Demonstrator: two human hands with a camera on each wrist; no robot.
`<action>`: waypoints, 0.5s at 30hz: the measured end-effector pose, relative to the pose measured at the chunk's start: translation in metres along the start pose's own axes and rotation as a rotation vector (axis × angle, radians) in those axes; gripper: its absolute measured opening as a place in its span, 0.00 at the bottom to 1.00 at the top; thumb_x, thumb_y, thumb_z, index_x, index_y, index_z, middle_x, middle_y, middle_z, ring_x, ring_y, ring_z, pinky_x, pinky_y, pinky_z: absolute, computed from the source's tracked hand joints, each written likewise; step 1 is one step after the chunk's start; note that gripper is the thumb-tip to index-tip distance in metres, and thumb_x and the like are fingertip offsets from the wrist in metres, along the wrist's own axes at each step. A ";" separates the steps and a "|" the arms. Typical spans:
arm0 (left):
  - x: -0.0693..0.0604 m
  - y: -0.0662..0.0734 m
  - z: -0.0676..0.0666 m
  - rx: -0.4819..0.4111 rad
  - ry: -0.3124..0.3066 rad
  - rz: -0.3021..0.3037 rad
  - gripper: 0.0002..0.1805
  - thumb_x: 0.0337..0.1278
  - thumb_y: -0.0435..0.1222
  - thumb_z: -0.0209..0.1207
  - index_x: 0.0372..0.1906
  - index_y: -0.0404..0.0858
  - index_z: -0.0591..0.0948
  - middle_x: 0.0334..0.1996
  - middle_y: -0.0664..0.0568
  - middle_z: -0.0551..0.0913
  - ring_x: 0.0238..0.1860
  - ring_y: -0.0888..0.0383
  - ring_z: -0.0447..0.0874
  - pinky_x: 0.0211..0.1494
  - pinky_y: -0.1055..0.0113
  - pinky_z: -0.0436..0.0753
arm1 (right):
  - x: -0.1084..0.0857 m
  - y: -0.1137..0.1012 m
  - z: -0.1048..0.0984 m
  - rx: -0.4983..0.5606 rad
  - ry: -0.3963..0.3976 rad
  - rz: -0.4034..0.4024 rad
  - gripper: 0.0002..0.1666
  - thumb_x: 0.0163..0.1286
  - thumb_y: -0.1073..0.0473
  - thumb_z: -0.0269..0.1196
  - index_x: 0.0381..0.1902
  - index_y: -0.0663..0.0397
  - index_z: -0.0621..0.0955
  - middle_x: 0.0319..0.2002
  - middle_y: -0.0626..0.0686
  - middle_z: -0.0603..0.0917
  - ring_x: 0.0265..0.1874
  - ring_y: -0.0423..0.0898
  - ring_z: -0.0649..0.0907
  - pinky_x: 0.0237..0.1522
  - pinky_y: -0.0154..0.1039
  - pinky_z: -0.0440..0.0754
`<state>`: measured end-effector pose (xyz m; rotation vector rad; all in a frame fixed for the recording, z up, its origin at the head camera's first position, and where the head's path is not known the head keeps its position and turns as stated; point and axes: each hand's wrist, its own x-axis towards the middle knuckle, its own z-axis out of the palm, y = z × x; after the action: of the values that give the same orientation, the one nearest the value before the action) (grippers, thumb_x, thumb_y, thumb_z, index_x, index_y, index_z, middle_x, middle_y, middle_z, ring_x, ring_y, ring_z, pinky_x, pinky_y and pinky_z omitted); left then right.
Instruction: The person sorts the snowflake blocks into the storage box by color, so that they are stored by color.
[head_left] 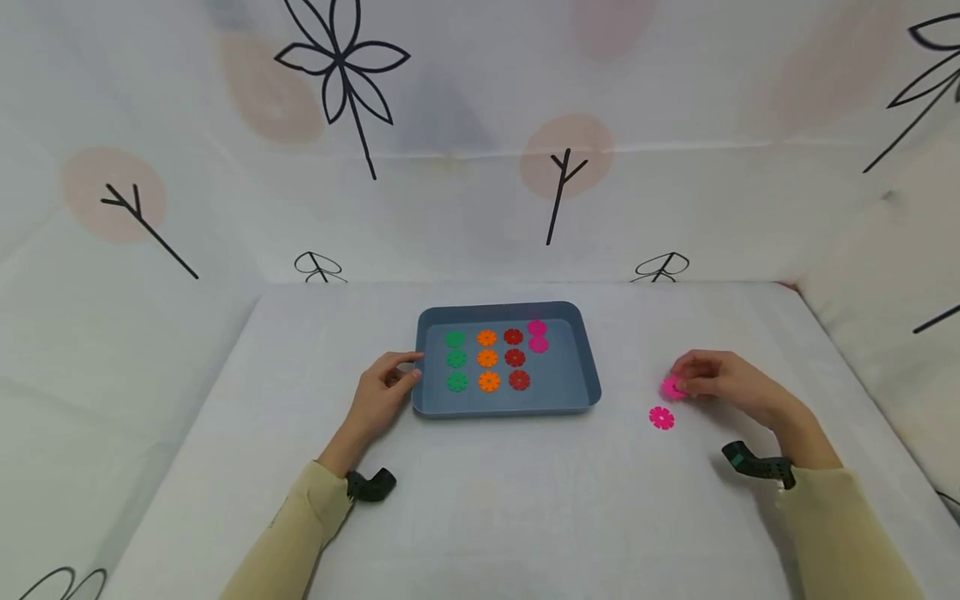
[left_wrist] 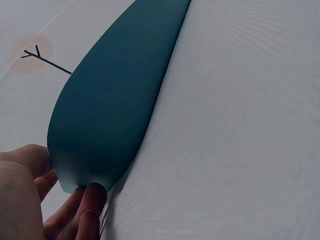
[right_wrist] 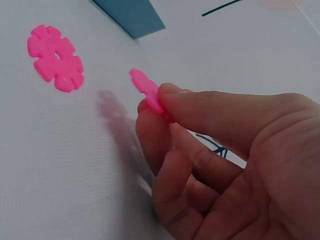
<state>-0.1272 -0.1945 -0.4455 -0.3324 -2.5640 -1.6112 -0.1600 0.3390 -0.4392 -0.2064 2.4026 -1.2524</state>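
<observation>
A blue-grey tray (head_left: 480, 407) lies on the table, with flower-shaped slotted plastic discs arranged in columns by colour: green (head_left: 457, 358), orange (head_left: 487, 358), red (head_left: 514, 357), and two pink discs (head_left: 537, 344) that touch or overlap. At the tray's left side, my left hand (head_left: 382, 392) holds the rim; in the left wrist view its fingers (left_wrist: 92, 200) are against the tray's end wall (left_wrist: 95, 160). My right hand (head_left: 723, 383) pinches a pink disc (right_wrist: 145, 90) between thumb and finger, just above the cloth. Another pink disc (right_wrist: 56, 57) lies flat beside it.
White cloth (head_left: 525, 500) covers the table, and printed fabric walls (head_left: 450, 208) rise at the back and both sides. Dark wrist straps with mounts (head_left: 757, 465) sit on both forearms. The tray's corner (right_wrist: 135, 25) shows at the top of the right wrist view.
</observation>
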 end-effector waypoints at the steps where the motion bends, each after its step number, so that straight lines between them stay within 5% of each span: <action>1: 0.000 0.000 0.000 0.000 0.000 0.000 0.16 0.68 0.31 0.60 0.58 0.32 0.81 0.48 0.36 0.81 0.38 0.48 0.79 0.39 0.72 0.74 | 0.000 0.001 0.000 0.008 0.011 0.002 0.19 0.71 0.56 0.65 0.53 0.64 0.79 0.44 0.58 0.84 0.38 0.48 0.81 0.39 0.37 0.80; 10: 0.001 0.002 -0.001 0.007 -0.003 0.003 0.16 0.68 0.31 0.60 0.58 0.32 0.82 0.48 0.35 0.81 0.38 0.46 0.79 0.39 0.70 0.74 | 0.001 -0.002 0.006 -0.072 0.074 -0.005 0.27 0.73 0.50 0.63 0.62 0.61 0.79 0.58 0.61 0.80 0.57 0.54 0.75 0.47 0.31 0.77; 15: 0.001 0.002 0.000 0.001 -0.001 0.006 0.16 0.68 0.31 0.60 0.58 0.32 0.82 0.48 0.35 0.81 0.38 0.46 0.79 0.39 0.69 0.75 | 0.004 -0.014 0.009 -0.064 0.094 -0.023 0.26 0.73 0.51 0.63 0.63 0.59 0.78 0.59 0.61 0.79 0.58 0.53 0.73 0.48 0.30 0.77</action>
<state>-0.1277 -0.1940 -0.4435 -0.3415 -2.5621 -1.6080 -0.1609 0.3225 -0.4339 -0.1985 2.5294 -1.2223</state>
